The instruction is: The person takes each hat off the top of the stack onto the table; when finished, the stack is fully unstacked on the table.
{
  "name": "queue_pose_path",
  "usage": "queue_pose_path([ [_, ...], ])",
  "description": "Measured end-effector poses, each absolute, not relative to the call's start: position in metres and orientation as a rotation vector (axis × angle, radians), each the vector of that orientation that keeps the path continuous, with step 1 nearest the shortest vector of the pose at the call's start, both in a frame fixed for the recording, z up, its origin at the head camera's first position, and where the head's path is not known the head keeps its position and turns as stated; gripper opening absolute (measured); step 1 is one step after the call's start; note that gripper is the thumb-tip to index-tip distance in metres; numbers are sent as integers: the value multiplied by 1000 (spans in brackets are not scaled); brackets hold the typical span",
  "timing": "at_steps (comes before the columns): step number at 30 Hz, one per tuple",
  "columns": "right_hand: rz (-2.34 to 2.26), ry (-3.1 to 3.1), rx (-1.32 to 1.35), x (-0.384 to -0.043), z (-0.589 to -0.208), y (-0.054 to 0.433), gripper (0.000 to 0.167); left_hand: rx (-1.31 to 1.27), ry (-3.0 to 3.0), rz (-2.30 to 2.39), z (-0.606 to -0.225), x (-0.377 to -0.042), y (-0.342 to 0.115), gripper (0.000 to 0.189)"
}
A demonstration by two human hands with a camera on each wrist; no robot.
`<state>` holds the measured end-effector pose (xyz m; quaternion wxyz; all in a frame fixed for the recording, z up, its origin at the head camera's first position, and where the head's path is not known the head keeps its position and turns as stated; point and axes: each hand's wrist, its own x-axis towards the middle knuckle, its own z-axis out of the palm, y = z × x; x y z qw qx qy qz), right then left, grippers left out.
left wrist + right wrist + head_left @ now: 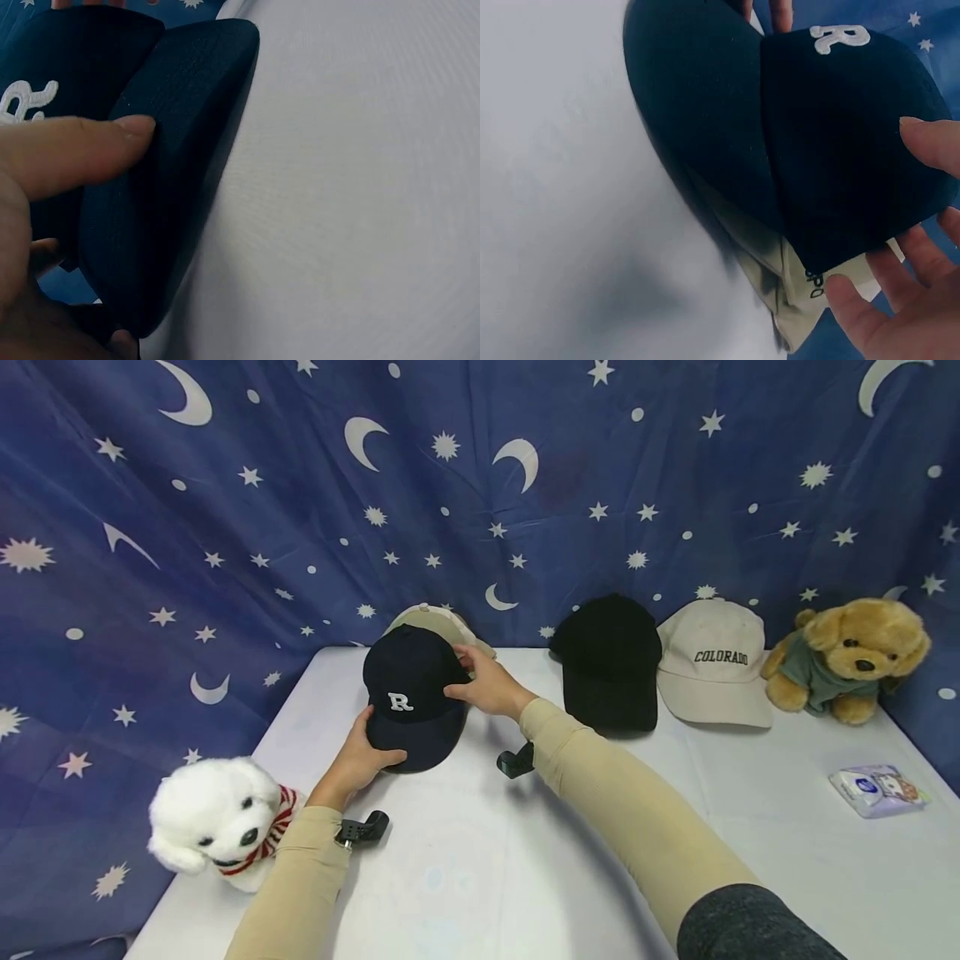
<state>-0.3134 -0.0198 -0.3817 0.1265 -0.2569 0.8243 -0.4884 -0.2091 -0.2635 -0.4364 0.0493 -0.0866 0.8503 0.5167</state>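
Observation:
A navy baseball cap (pixel 416 681) with a white letter R stands at the left of the table, in front of a beige cap (pixel 431 620) that it mostly hides. My left hand (pixel 356 764) grips its brim (pixel 161 150), thumb on top and fingers round the side edge. On the other side, my right hand (pixel 491 683) holds the crown (pixel 847 142), thumb on its front and fingers along the bottom edge. Dark lettering on the beige cap (pixel 806 300) peeks out below that edge in the right wrist view.
To the right stand a black cap (pixel 611 668) and an off-white COLORADO cap (pixel 712 664), then a brown plush dog (pixel 847 652). A small packet (pixel 877 791) lies nearer on the white table (pixel 450 893). Beside my left forearm sits a white plush dog (pixel 217 810).

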Motion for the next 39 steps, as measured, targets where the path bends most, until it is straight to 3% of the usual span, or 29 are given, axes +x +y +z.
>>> queue_pose_path([
  [5, -1489, 2345, -800, -306, -381, -21, 80, -216, 2584, 1580, -439, -210, -266, 108],
  [16, -1439, 2362, -955, -292, -385, -22, 74, -313, 2545, 1719, -435, -208, -269, 94],
  [39, -1463, 2415, -950, -282, -380, -16, 70, -194, 2556, 1754, -428, -205, -269, 83],
])
